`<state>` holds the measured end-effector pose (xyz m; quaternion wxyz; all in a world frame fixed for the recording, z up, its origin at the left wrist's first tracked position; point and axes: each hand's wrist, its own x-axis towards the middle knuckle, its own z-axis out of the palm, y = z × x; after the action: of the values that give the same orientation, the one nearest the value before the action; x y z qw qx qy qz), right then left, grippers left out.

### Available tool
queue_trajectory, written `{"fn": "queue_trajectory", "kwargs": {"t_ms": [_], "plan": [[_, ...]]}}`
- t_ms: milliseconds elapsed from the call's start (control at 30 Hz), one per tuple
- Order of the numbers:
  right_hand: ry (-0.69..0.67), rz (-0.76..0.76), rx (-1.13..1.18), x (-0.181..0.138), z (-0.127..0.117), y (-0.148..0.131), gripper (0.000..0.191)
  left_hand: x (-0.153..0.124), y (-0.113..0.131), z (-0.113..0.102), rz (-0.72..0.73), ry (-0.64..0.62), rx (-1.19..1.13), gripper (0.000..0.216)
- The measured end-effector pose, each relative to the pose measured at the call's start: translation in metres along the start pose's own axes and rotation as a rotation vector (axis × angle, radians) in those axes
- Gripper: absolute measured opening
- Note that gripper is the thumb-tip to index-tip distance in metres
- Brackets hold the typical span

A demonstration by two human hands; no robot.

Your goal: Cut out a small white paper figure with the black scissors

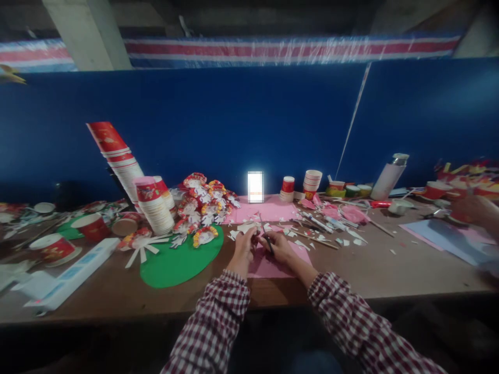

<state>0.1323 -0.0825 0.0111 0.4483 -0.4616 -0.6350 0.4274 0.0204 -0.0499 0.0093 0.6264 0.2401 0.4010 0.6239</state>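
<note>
Both my hands meet over a pink paper sheet [268, 266] lying at the table's near edge. My right hand [279, 247] is closed round a pair of scissors [265, 232] whose blades point up and away. My left hand [245, 244] is pinched on a small piece of paper right at the blades; the piece is too small to make out. Both my sleeves are red-and-white checked.
A green paper disc [179, 262] lies left of my hands, with paper-cup figures [202, 205] and a stack of red cups [154, 205] behind. White scraps and sticks [319, 236] litter the right. A bright phone screen [255, 187], a flask [388, 179], another person's hand [473, 210].
</note>
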Motion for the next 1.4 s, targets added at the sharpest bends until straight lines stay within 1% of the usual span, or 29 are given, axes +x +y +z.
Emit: {"fn": "queue_trajectory", "kwargs": {"t_ms": [367,700,1067,1400], "plan": [[-0.008,-0.007,-0.024,0.0003,-0.0002,0.0007,0.036,0.004,-0.004,-0.0034,0.006,-0.007,0.006,0.029],[0.022,-0.044,-0.049,0.0017,-0.0018,-0.0031,0.039,0.0062,-0.0049,-0.0022,0.008,-0.015,-0.032,0.029],[0.006,-0.008,-0.02,0.0002,0.0,0.0024,0.035,0.0028,-0.0018,-0.0003,0.011,0.004,-0.06,0.029],[-0.011,-0.007,0.005,0.0006,0.0004,0.0032,0.034,0.0009,-0.0009,0.0007,0.008,-0.015,-0.042,0.03]]}}
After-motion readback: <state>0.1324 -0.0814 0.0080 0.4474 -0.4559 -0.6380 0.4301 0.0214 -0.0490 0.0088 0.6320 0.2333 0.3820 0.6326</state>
